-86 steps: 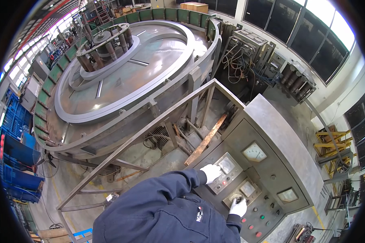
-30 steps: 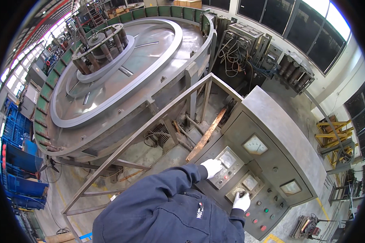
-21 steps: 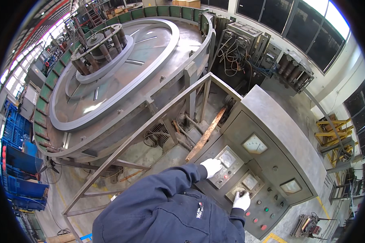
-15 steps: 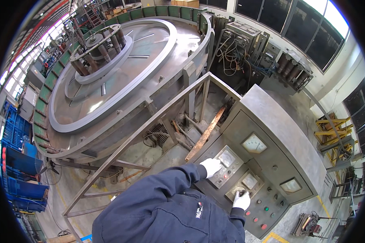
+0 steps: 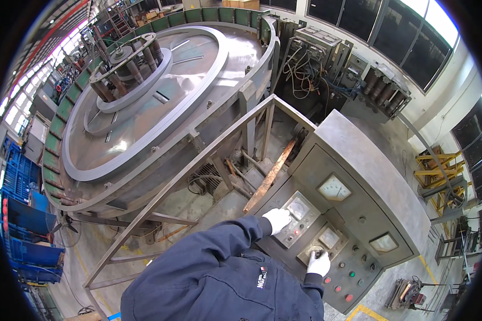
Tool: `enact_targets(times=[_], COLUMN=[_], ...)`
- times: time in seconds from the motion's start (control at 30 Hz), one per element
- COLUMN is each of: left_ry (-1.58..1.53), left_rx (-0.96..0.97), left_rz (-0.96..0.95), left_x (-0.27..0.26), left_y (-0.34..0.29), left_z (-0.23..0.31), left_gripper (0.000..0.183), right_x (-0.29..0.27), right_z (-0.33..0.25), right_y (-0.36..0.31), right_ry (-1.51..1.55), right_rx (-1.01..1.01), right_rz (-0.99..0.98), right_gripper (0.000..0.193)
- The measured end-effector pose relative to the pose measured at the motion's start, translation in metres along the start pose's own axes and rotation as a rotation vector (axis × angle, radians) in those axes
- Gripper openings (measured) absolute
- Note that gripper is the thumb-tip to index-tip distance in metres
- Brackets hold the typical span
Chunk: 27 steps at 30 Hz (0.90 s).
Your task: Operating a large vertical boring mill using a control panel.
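Observation:
Both my hands wear white gloves and are at the sloped grey control console. My left hand (image 5: 277,220) is closed at the edge of the upper meter panel (image 5: 290,239); whatever its fingers hold is hidden under the glove. Lower and to the right, my right hand (image 5: 318,264) grips a dark round knob (image 5: 317,250) on the second meter panel (image 5: 334,250). Red buttons (image 5: 349,298) and a green button (image 5: 352,274) sit beside that hand. Beyond the console, a large round metal turntable (image 5: 144,107) carries a ring (image 5: 214,93) and a central cage of rollers (image 5: 126,67).
An angled metal frame (image 5: 182,176) stands between me and the turntable. A rusty bar (image 5: 270,182) leans beside the console. Dial gauges (image 5: 334,187) are set in its upright face. Blue racks (image 5: 27,241) stand far left, yellow stands (image 5: 439,171) at right.
The turntable has turned: its slots and the small inner curved strip show at different places. Both hands stay at their panels. The whole view has shifted very slightly.

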<state>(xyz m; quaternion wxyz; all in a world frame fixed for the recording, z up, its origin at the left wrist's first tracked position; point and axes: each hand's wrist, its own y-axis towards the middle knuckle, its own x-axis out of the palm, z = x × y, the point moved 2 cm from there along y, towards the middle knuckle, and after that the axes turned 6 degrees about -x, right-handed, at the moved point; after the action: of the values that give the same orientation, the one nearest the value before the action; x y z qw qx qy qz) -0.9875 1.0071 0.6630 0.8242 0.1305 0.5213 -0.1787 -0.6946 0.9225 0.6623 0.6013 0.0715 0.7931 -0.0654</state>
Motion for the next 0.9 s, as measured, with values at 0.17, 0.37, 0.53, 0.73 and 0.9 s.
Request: enact_targets(times=[0.17,0.37,0.53,0.73,0.9], left_ry=[-0.001,-0.001,-0.017,-0.018,-0.009], left_rx=[0.004,0.018,0.01,0.017,0.019], left_rz=[0.022,0.033,0.035,0.025,0.012], left_x=[-0.001,0.005,0.004,0.006,0.001], left_y=[-0.001,0.0,-0.001,-0.001,0.0], left_z=[0.0,-0.003,-0.002,-0.004,-0.001], left_gripper=[0.014,0.013,0.014,0.015,0.016], right_x=[-0.002,-0.007,-0.006,0.001,0.006], right_z=[-0.002,-0.006,-0.004,0.001,0.007], right_y=[0.0,0.0,0.0,0.001,0.001], right_ry=[0.016,0.031,0.054,0.033,0.018], right_rx=[0.006,0.01,0.025,0.025,0.024], right_rz=[-0.002,-0.003,-0.014,-0.027,-0.024], right_gripper=[0.035,0.034,0.034,0.036,0.039])
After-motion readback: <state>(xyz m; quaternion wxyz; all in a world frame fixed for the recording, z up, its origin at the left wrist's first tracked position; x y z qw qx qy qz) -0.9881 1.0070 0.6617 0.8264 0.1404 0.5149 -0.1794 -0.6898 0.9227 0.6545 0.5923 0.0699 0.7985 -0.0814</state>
